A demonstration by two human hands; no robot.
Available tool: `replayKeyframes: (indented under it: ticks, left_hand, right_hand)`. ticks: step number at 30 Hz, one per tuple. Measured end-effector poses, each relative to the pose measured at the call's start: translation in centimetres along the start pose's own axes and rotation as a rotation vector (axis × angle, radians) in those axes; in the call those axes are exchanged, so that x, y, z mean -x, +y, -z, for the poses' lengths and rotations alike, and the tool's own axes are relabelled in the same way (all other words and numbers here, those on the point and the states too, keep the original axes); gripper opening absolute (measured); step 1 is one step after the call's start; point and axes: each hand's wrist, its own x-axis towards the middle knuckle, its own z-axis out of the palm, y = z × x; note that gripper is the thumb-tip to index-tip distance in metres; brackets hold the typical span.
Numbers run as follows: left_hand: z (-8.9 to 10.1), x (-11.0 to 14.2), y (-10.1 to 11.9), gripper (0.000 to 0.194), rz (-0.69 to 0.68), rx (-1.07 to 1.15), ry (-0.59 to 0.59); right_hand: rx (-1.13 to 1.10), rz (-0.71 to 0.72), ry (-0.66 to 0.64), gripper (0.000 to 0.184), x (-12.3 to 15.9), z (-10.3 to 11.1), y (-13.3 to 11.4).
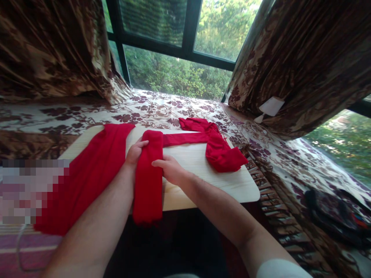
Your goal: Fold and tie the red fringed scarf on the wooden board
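A folded red scarf [148,185] lies lengthwise in front of me, its near end drooping over the front edge of the light wooden board [185,162]. My left hand [136,152] grips its left edge, with the thumb on top. From the other side my right hand [171,170] holds the right edge, thumb pressed over the cloth and the other fingers mostly hidden. A flat red strip [185,139] runs from behind the folded part to a bunched red cloth [223,154] on the right. Left of my left arm spreads a wider red cloth [89,173].
Floral fabric [174,102] covers the surface behind the board, below a window [179,69]. Patterned curtains [52,54] hang on both sides. A small white lamp [271,106] stands at the right. A dark bag [333,216] lies at far right.
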Motion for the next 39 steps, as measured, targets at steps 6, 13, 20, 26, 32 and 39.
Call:
replayKeyframes:
  ticks: [6, 13, 20, 26, 32, 39]
  left_hand:
    - [-0.5, 0.7, -0.2, 0.031, 0.01, 0.087, -0.076]
    - [-0.8, 0.7, -0.9, 0.04, -0.021, 0.019, -0.041]
    - [-1.2, 0.4, -2.4, 0.035, -0.131, -0.167, -0.061]
    - [-0.8, -0.2, -3.2, 0.044, -0.118, -0.246, -0.084]
    - [-1.0, -0.2, -3.3, 0.05, -0.185, -0.428, -0.2]
    - [-1.0, -0.2, -3.3, 0.035, -0.247, -0.595, -0.121]
  right_hand:
    - [-0.132, -0.115, 0.011, 0.018, 1.5, 0.6, -1.4]
    - [-0.26, -0.097, 0.021, 0.019, 2.4, 1.0, -2.4]
    - [-0.319, 0.08, 0.19, 0.015, 1.6, 1.7, -2.2]
    - [-0.037, 0.079, 0.412, 0.013, 0.9, 3.6, -1.1]
    - [0.669, 0.227, 0.553, 0.058, 2.1, 4.9, -1.4]
    - [1.641, 0.119, 0.378, 0.068, 4.6, 2.7, -2.2]
